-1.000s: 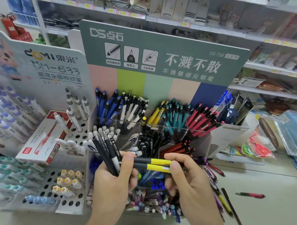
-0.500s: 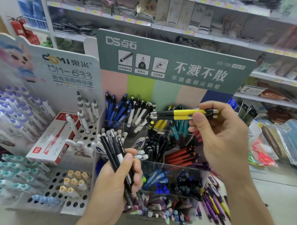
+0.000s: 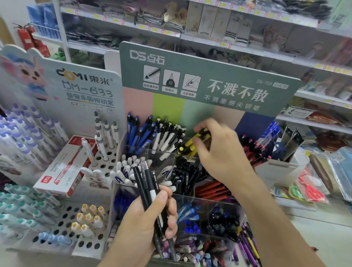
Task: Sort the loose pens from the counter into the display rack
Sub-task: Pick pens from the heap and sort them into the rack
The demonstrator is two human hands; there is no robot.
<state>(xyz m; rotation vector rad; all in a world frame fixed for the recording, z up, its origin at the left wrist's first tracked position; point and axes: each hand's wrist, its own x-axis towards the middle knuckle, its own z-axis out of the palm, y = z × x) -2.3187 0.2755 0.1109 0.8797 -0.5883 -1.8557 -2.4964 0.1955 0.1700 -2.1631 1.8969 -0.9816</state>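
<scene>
My left hand grips a bundle of black and white pens, held upright in front of the clear tiered display rack. My right hand reaches over the rack's back row and pinches two yellow-and-black pens, tips pointing down into the compartment of yellow pens. Blue pens, white-and-black pens and red pens fill the neighbouring back compartments. Several loose purple and yellow pens lie on the counter right of the rack.
A white peg-hole pen stand with a red-and-white pen box sits on the left. The rack's green sign board rises behind. Scissors packets and plastic sleeves lie at the right. Store shelves run across the back.
My right hand carried the two yellow pens from my left hand's bundle up and back, then tipped them down into the yellow pen compartment. My left hand stayed low with its bundle.
</scene>
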